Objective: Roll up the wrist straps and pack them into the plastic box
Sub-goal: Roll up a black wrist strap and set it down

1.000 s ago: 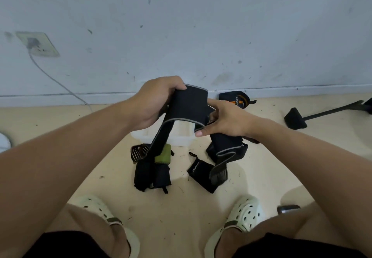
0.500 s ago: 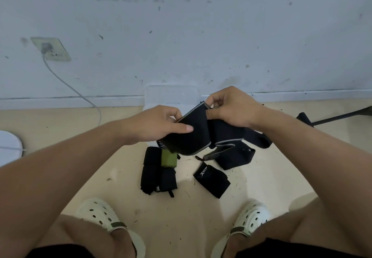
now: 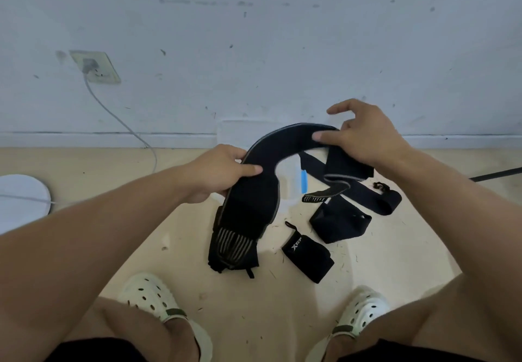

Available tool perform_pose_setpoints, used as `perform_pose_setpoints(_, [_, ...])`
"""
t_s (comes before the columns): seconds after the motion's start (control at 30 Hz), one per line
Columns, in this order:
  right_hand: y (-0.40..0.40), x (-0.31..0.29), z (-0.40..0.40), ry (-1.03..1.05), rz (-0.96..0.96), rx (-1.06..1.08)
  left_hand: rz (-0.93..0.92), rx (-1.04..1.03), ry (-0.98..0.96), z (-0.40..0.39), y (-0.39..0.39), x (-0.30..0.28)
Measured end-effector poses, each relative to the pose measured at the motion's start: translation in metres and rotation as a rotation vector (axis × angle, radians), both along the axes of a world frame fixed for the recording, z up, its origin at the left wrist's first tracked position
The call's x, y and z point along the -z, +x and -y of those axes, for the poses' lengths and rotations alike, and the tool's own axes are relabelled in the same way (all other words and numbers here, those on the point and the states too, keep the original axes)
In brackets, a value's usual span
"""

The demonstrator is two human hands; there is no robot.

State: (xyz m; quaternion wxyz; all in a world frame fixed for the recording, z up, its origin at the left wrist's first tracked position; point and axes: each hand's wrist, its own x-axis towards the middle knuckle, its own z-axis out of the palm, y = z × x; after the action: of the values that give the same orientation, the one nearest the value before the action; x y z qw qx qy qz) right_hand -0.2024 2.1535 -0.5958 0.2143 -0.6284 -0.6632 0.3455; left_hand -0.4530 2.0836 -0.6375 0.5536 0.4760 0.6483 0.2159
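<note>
Soft, even indoor light falls on a pale wall point(image 3: 282, 37) and floor point(image 3: 175, 248), casting only faint shadows. Wide-angle distortion bows the edges, and the picture is slightly soft.

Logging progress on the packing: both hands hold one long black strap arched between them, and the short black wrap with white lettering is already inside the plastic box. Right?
Not quite. The head view shows the short black wrap with white lettering lying on the beige floor, not boxed. The left hand and right hand do hold the long black strap arched between them.

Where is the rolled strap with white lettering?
In the head view, the rolled strap lies on the floor right of centre, just ahead of the right shoe.
</note>
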Motion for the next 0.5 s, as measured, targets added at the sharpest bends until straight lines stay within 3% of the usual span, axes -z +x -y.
perform_pose_setpoints(0.17, [-0.015,-0.002,0.021,-0.189,0.177,-0.499,0.231,-0.262,-0.073,-0.003,0.004,-0.003])
perform_pose_setpoints(0.23, [-0.022,0.002,0.028,-0.238,0.284,-0.585,0.28,-0.339,-0.065,-0.005,0.005,-0.003])
perform_pose_setpoints(0.4, [-0.024,0.008,0.025,-0.24,0.439,-0.475,0.261,-0.371,-0.015,-0.004,0.004,-0.007])
perform_pose_setpoints(0.5, [-0.024,0.007,0.019,-0.292,0.298,-0.304,-0.059,-0.103,0.164,0.004,0.004,-0.009])
